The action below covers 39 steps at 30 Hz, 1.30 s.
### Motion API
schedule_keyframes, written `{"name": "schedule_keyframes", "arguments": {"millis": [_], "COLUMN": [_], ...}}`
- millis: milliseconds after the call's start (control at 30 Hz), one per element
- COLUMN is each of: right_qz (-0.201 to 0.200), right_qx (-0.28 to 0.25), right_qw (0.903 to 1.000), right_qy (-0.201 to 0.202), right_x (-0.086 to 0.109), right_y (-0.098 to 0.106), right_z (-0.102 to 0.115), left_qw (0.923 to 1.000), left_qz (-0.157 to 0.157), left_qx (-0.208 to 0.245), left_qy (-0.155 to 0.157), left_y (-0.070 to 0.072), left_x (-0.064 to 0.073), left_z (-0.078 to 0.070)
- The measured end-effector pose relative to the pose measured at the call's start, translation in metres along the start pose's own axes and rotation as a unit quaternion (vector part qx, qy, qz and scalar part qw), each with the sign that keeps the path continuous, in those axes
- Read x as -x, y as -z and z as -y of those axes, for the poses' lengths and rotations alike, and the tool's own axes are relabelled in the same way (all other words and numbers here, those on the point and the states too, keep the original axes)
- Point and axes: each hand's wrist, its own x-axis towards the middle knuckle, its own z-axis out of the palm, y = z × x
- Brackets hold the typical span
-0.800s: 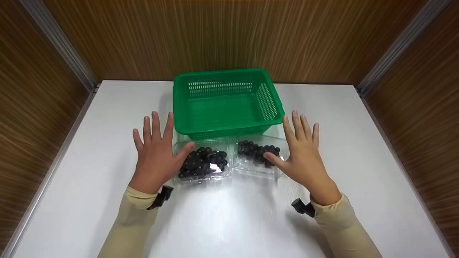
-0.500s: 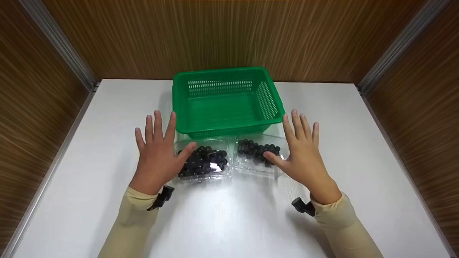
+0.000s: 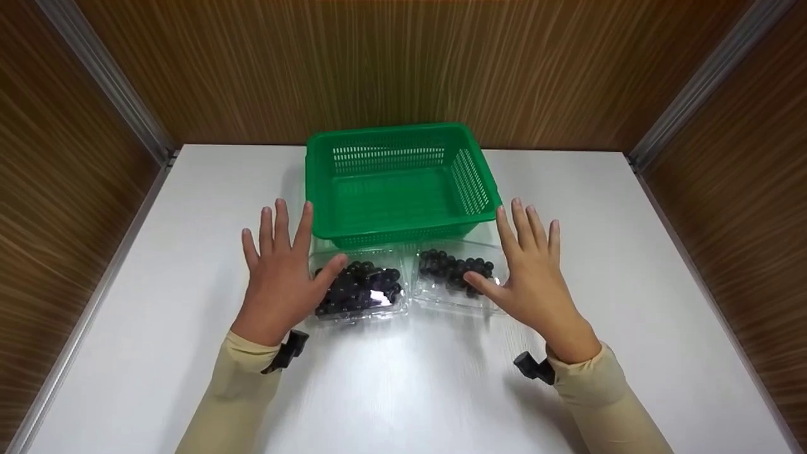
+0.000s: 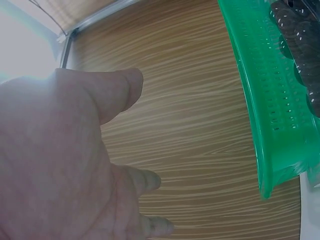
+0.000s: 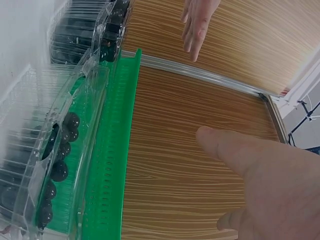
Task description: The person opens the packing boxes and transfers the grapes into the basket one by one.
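- Centrally, just below the middle of the frame, the left clear box point(image 3: 359, 290) of dark grapes lies with its long axis roughly left to right; the left hand point(image 3: 277, 284) is nearer, at its left.
- Just beside it, the right clear box point(image 3: 457, 274) slants slightly down rightward, nearer the right hand point(image 3: 536, 277).
- Both hands hold nothing, fingers spread, thumbs overlapping the boxes in the head view.
- Above both boxes sits the green basket point(image 3: 403, 229), on the table point(image 3: 391, 391).
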Motion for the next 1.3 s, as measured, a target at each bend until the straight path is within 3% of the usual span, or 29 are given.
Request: {"name": "schedule_keyframes", "arguments": {"millis": [633, 1300], "right_qz": [0.004, 0.017], "right_qx": [-0.007, -0.009], "right_qw": [1.0, 0.9998], "right_qy": [0.006, 0.009], "right_x": [0.004, 0.003], "right_y": [-0.002, -0.003], "right_z": [0.002, 0.003], "left_qw": [0.9999, 0.9986], "left_qz": [0.0, 0.006], "left_qx": [-0.002, 0.008], "left_qy": [-0.011, -0.052], "left_y": [0.0, -0.003], "left_x": [0.004, 0.008], "left_z": [-0.004, -0.017]}}
